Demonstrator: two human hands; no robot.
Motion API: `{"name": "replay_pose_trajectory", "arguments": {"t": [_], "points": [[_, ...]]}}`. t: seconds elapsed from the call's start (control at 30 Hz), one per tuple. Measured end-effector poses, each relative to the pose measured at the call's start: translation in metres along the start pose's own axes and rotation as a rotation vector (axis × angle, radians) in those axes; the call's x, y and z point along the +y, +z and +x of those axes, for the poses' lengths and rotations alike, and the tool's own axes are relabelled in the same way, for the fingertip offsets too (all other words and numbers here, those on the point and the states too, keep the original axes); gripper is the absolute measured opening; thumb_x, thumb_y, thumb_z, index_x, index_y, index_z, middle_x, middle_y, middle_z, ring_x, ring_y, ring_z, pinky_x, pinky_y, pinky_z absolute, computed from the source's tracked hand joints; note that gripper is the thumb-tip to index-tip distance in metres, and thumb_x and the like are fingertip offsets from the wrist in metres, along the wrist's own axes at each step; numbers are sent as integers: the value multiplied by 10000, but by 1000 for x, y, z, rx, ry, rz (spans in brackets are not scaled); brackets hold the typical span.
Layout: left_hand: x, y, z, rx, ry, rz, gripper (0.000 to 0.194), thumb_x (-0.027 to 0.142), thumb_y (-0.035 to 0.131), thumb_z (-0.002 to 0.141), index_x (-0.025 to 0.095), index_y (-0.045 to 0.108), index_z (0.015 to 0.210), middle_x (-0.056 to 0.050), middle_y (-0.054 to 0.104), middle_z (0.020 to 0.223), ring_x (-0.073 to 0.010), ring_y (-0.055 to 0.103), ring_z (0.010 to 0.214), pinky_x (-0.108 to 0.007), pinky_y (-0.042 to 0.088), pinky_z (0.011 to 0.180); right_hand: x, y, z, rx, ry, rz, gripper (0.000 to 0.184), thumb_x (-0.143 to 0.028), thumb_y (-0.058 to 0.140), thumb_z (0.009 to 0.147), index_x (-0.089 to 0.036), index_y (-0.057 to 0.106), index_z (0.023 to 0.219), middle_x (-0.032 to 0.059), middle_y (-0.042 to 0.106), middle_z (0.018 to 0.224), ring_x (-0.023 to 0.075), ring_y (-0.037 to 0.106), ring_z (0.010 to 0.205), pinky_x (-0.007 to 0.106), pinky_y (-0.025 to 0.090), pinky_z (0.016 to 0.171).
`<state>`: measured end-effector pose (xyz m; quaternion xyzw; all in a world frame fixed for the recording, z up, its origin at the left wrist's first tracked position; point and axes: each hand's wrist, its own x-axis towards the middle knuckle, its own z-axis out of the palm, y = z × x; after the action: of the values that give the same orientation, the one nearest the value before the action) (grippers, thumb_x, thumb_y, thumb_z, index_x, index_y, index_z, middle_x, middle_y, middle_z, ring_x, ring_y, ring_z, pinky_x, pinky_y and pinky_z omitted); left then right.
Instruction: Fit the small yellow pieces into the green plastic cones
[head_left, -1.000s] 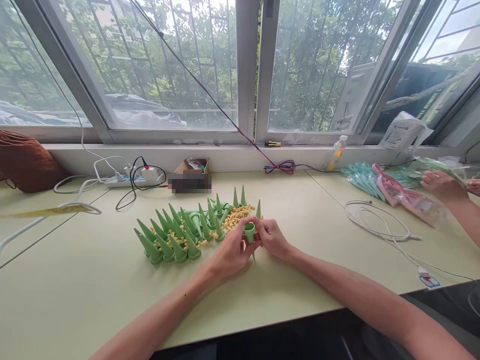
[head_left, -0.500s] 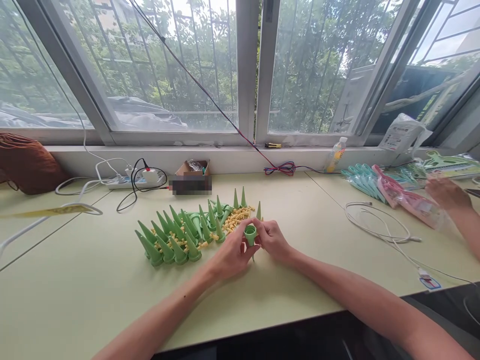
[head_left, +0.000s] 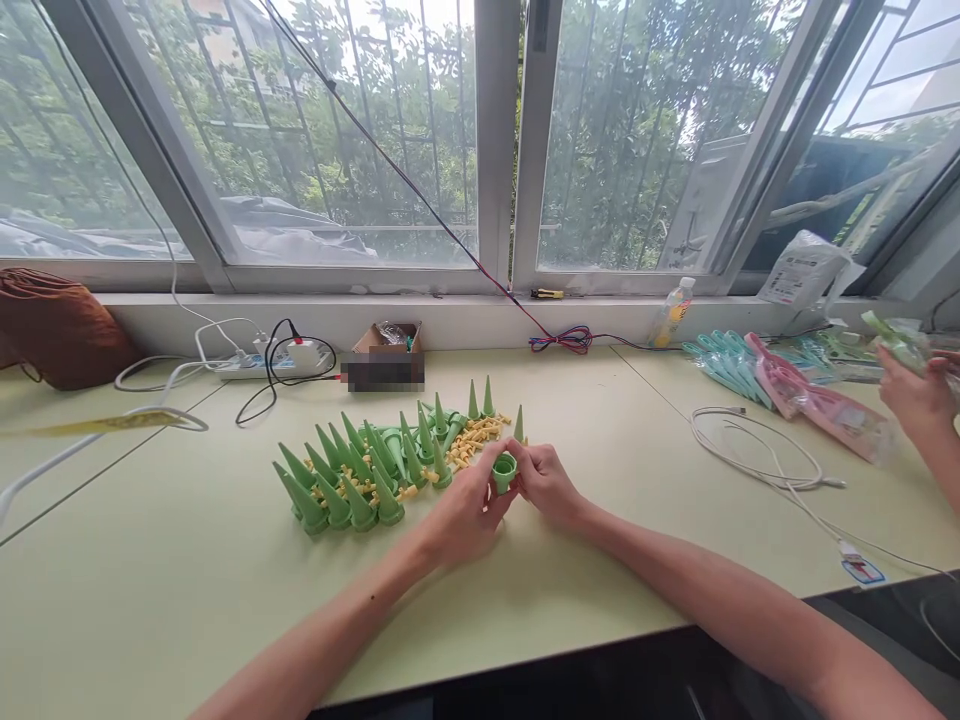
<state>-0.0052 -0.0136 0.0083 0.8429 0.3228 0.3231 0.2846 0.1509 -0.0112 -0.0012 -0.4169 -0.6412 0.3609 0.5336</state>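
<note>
A hollow green plastic cone-shaped spike point(head_left: 505, 470) is between my hands, its round open end facing up toward me. My left hand point(head_left: 478, 497) wraps its fingers round the side of the cone. From the right, my right hand point(head_left: 546, 480) has its fingertips closed on the rim. The cone's lower tip is hidden by the fingers. One more green spike point(head_left: 519, 424) stands point up just behind my hands. To the left, several green spikes point(head_left: 362, 508) stand in rows, with small yellow plastic pieces point(head_left: 471, 440) heaped beside and scattered among them.
A cardboard box point(head_left: 390, 345) and a power strip point(head_left: 255, 368) lie along the wall. On the right are a coiled white cable point(head_left: 750, 480), bagged pink point(head_left: 817, 395) and teal items point(head_left: 724, 365), a bottle point(head_left: 675, 312), and another person's hands point(head_left: 919, 390) holding something green.
The cone has turned slightly in my fingers, and its tip below my hands is now hidden. The other person's hand has moved right and now holds a green item, with a second hand in view.
</note>
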Motion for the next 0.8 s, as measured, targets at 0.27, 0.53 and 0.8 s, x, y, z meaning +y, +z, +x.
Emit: {"name": "replay_pose_trajectory", "arguments": {"t": [0.27,0.53,0.8], "points": [[-4,-3,0,-8,52,47,415,211,465,937,197,388,1344,74,459,585,-103,430,495,-225,347,558,2,1,0,-20,-16,55,651,-645,412,928,-196,328,464,-39,324,409,66,307,388,217,261,386],[-4,-1,0,22,31,101,399,247,448,969,217,366,1358,35,539,688,-117,495,564,-241,404,609,4,1,1,-13,-9,-1,663,-680,382,920,-194,335,473,-36,330,419,70,304,401,225,254,395],[-6,0,5,154,-38,97,227,319,572,902,207,584,1099,-32,623,900,-118,530,618,-231,429,555,6,-1,2,61,-39,-62,673,-670,372,930,-191,358,458,-27,350,422,78,312,416,235,266,418]]}}
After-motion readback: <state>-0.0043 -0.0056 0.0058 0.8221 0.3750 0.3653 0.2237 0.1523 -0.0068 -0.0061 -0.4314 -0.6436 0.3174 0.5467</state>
